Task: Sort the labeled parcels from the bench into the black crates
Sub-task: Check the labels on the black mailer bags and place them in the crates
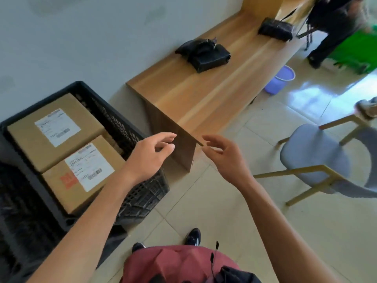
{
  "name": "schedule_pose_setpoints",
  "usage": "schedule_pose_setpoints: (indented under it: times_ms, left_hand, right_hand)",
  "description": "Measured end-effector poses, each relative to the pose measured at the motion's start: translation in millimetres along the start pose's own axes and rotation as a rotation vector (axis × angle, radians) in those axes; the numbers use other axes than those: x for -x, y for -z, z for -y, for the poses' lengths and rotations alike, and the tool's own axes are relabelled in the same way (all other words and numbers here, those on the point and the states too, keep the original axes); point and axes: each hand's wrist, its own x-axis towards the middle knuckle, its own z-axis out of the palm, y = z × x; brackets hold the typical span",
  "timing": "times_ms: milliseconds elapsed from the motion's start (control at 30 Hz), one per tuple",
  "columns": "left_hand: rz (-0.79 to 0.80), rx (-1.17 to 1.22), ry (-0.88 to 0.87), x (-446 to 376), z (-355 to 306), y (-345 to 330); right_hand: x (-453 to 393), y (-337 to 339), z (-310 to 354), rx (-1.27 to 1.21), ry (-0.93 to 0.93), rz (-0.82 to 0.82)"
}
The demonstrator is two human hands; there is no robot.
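A black crate point(140, 193) stands on the floor at the left and holds two cardboard parcels with white labels, one at the back point(30, 139) and one at the front point(67, 195). On the wooden bench point(204, 92) lie a black wrapped parcel point(206, 55) and another black parcel point(275, 29) farther back. My left hand point(151, 154) hovers over the crate's right rim, fingers loosely curled, holding nothing. My right hand point(224, 156) hangs in the air near the bench's front corner, fingers relaxed and empty.
A grey chair point(318, 156) with pale wooden legs stands on the tiled floor at the right. A purple bucket point(279, 80) sits beside the bench. Another person in dark clothes point(334, 23) stands at the far right by a green object point(359, 50).
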Motion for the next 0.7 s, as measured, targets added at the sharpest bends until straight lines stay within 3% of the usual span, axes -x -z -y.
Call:
schedule_pose_setpoints:
  times_ms: [200,700]
  left_hand:
    - [0.091,0.001,-0.042,-53,-41,-43]
    - [0.242,-0.001,-0.17,-245,-97,-98]
  right_hand:
    - [-23,65,-26,-0.002,-0.051,-0.094]
    - [-149,148,-65,-0.053,-0.156,-0.282]
